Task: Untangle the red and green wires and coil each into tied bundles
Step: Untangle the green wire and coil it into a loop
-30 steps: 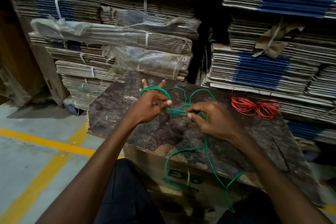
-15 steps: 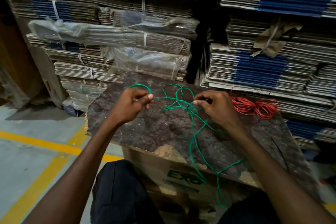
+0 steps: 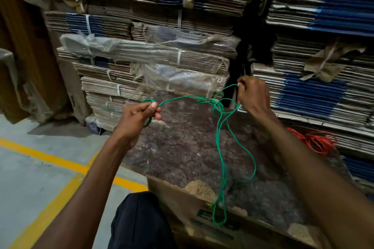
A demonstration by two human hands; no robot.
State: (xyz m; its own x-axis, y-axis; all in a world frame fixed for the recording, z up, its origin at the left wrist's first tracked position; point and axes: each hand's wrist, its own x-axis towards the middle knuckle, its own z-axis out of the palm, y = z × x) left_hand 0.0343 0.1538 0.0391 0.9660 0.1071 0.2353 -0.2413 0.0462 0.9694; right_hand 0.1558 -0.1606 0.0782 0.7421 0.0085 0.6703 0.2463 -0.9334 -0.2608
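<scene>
The green wire (image 3: 219, 139) stretches between my two hands above a dark worn board (image 3: 182, 147). My left hand (image 3: 137, 117) grips a small coil of it, thumb pinching the strand that runs right. My right hand (image 3: 253, 95) is raised at the board's far right and pinches another part of the wire. A tangle of green loops hangs between them near the right hand, and long loops trail down over the board's front edge. The red wire (image 3: 315, 139) lies in a loose bundle at the board's right side, behind my right forearm.
The board rests on a cardboard box (image 3: 178, 204). Tall stacks of flattened cardboard (image 3: 162, 66) stand close behind and to the right. On the left is grey floor with a yellow line (image 3: 50, 157). My dark-trousered knee (image 3: 137, 220) is below.
My hands have pulled further apart: the right hand rose up and to the right, drawing the green wire taut. The hanging loops slid higher. The view has tilted and shifted.
</scene>
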